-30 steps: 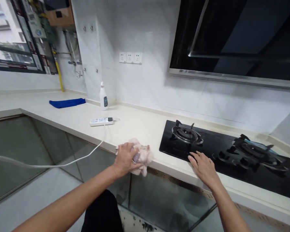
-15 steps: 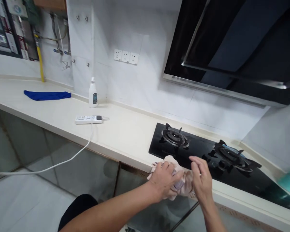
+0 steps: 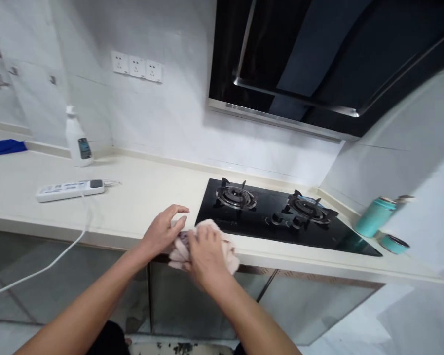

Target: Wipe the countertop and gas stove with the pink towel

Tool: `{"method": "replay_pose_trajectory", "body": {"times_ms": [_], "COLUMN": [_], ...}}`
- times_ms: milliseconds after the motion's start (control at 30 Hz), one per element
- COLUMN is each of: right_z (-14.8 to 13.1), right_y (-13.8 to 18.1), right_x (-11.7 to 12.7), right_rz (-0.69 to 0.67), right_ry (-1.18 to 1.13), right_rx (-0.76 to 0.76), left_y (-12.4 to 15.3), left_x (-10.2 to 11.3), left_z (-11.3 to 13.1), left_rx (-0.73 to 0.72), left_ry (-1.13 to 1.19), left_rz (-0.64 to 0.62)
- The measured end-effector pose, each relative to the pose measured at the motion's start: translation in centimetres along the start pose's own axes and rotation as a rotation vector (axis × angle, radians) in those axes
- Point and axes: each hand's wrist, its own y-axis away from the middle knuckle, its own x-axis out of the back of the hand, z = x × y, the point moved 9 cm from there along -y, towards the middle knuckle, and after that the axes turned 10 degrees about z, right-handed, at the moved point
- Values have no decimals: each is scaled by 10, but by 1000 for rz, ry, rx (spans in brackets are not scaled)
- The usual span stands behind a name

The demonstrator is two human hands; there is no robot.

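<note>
A pale pink, crumpled cloth [image 3: 227, 254] is gripped by my right hand [image 3: 207, 254] just in front of the counter's front edge, near the black gas stove [image 3: 229, 224]. A purplish patch shows at the cloth's left side. My left hand [image 3: 165, 229] is beside the cloth, thumb and fingers apart in a curved shape, with nothing between them. Whether its lower fingers touch the cloth I cannot tell.
On the pale counter [image 3: 151, 185] lie a white power strip [image 3: 70, 190] with its cord hanging over the edge, a white spray bottle [image 3: 77, 140] and a blue cloth [image 3: 3, 147]. A teal bottle [image 3: 375, 217] and a teal cup-like piece [image 3: 394, 244] are right of the stove. A range hood [image 3: 281, 118] overhangs it.
My left hand has let go of the cloth, and my right hand has taken hold of it. The view has turned right, bringing the teal bottle and piece into fuller sight.
</note>
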Motion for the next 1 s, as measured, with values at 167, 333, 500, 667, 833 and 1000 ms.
{"method": "replay_pose_trajectory", "body": {"times_ms": [167,333,500,667,833,1000], "right_z": [-25,37,159,302,415,465], "right_y": [-26,15,99,196,261,262], "right_x": [8,19,37,69,110,146], "right_rz": [15,60,173,238,337,514], "right_ry": [-73,-196,-117,51,109,105], "right_rx": [228,163,-117,-476,-981,-1294], "left_y": [-19,-5,-9,-15,-8,-3], "left_x": [-27,-26,-23,-21,-25,-26], "left_z": [-18,-47,-45,-57,-69,-70], "left_rx": [52,239,214,128,98,91], "left_ry": [-79,-96,-210,-328,-357,-351], "left_rz": [-56,-151,-297,-271,-256,-257]}}
